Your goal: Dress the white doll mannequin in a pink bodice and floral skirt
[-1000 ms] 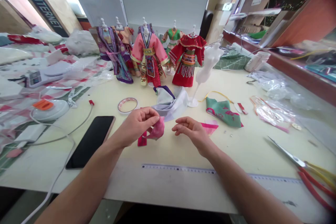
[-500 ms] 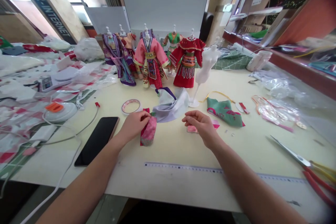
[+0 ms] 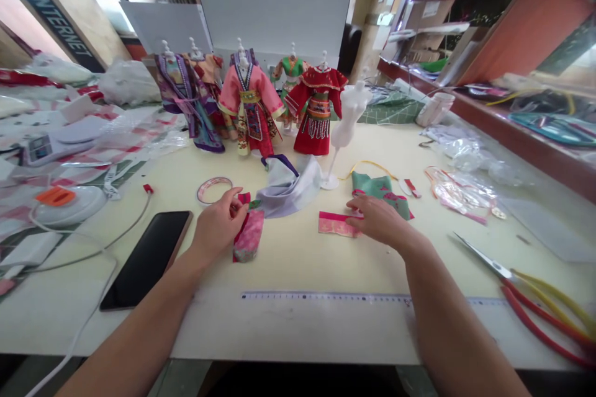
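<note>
My left hand (image 3: 218,220) lies beside a small pink floral fabric piece (image 3: 249,236) with a darker red edge and a bit of green at its top. Its fingers are half curled and apart at the piece's left edge. My right hand (image 3: 382,217) reaches over the right end of a flat pink fabric strip (image 3: 333,224), fingers stretched and thumb apart from them. Just behind that hand lies a green fabric piece (image 3: 372,181) with red patterning, partly covered by it. A pale grey-lilac cloth (image 3: 293,192) with a purple band lies between the hands, farther back.
Dressed doll forms, one in a red dress (image 3: 319,115), stand at the back beside a bare white mannequin (image 3: 347,118). A tape roll (image 3: 214,190) and phone (image 3: 148,257) lie left. A ruler (image 3: 321,297) runs along the front; scissors (image 3: 507,276) lie right.
My left fingers have loosened from the pinch at the top of the pink piece. My right hand has moved right, uncovering more of the strip. The view has shifted right.
</note>
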The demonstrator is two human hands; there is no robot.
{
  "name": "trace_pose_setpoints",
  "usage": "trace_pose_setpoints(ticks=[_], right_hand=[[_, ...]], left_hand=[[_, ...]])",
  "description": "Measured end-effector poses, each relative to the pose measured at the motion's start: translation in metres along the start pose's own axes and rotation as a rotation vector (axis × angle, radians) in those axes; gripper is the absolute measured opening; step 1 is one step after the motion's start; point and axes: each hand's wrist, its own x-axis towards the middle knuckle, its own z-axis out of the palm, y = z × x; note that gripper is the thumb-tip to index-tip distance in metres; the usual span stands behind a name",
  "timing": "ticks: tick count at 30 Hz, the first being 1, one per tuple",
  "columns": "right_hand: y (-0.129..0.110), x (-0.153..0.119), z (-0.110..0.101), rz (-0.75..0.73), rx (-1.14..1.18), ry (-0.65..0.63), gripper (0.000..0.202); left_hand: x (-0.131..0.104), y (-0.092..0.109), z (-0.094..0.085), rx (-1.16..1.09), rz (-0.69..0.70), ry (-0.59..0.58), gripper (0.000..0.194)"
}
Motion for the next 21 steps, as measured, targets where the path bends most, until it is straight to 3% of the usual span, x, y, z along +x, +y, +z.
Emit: trace_pose_setpoints(ticks=[8,11,15,18,21], right_hand=[[-0.006,-0.002,-0.001,-0.046,0.015,-0.052,0.015],[-0.014,-0.005,-0.004,-0.116,0.148,-0.029,0.01],[-0.033,-0.012,-0.003,-0.309,0.578,-0.139,0.013],[-0.048,-0.018,0.002,-0.427,0.733,-0.284,0.018],[-0.057,-0.021,0.011,-0.447,0.811,-0.395,0.018]], left_hand=[[-0.002,0.0,0.006,-0.158,0.075,0.036,0.035],[-0.008,0.011,0.004,-0.234,0.1,0.005,0.031],[-0.026,0.045,-0.002,-0.381,0.24,-0.132,0.036],[-0.042,0.073,-0.004,-0.483,0.351,-0.253,0.048],[-0.051,0.091,-0.002,-0.578,0.305,-0.418,0.039]])
